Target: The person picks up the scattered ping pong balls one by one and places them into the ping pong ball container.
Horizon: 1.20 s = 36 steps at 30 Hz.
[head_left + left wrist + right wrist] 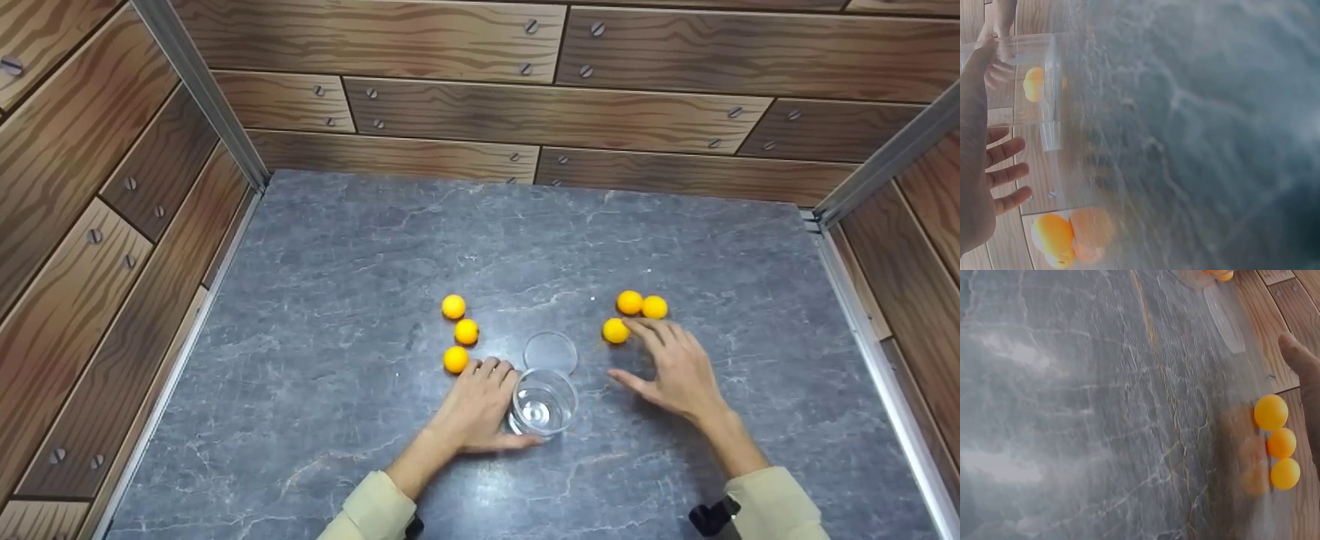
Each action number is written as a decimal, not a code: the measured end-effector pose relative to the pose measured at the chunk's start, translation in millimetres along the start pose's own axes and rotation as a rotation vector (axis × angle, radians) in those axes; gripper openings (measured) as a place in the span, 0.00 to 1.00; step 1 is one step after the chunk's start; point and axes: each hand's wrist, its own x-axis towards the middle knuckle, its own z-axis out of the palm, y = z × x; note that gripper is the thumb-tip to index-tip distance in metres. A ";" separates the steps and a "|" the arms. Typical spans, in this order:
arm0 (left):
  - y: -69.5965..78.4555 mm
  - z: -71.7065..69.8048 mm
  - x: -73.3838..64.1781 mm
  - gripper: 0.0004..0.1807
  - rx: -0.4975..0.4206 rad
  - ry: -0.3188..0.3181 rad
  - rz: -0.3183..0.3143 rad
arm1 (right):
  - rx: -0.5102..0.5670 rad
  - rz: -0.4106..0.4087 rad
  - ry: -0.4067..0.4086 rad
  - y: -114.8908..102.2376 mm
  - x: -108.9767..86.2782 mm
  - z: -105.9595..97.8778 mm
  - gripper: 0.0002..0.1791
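A clear round container stands upright with its top uncovered. My left hand is beside it on the left, thumb extended along its near side. In the left wrist view the fingers of that hand are spread and not curled round the container. My right hand is at the right, thumb and fingers apart. Its fingertips are at the nearest orange ball of a group of three; whether they touch is unclear. Just behind the container lies a clear round lid.
Three more orange balls lie in a loose column left of the lid, the nearest close to my left fingertips. The grey marbled tabletop is bounded by wood-patterned walls at the back and sides, with metal rails along the edges.
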 end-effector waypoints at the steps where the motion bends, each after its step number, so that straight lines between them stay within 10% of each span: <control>1: 0.1 0.1 -0.1 0.51 -0.003 0.001 0.001 | 0.000 0.006 -0.003 1.7 0.1 1.7 0.48; 36: 0.4 -1.4 -0.1 0.51 0.006 -0.017 0.005 | -0.010 0.106 -0.034 18.5 7.0 34.1 0.31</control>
